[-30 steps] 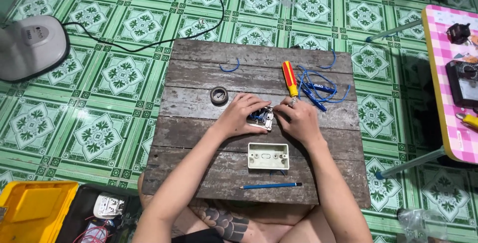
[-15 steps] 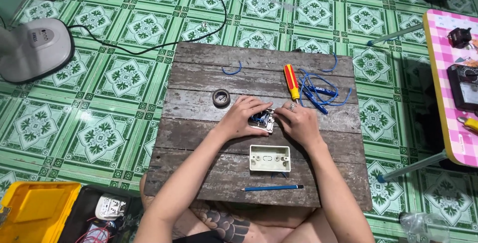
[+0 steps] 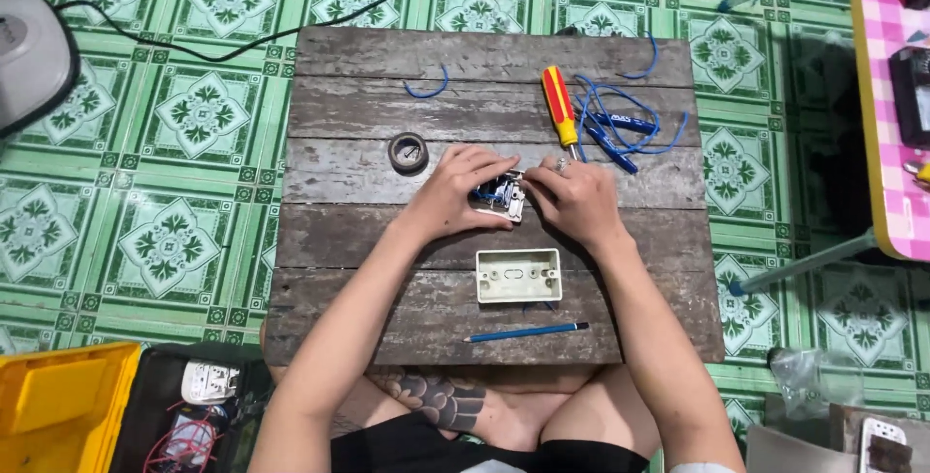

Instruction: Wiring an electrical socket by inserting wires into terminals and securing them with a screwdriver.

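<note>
Hands: left hand (image 3: 457, 192) & right hand (image 3: 573, 200) pinch small switch module (image 3: 500, 194) betw. them; light, rigid plastic, prob. best gripped by edges.

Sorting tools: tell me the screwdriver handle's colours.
Red and yellow screwdriver, lying on the wooden table, head view.

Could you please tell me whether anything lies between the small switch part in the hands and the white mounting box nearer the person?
Nothing visible does. Both hands, left and right, grip the switch part; bare wooden board separates it from the white mounting box.
</note>
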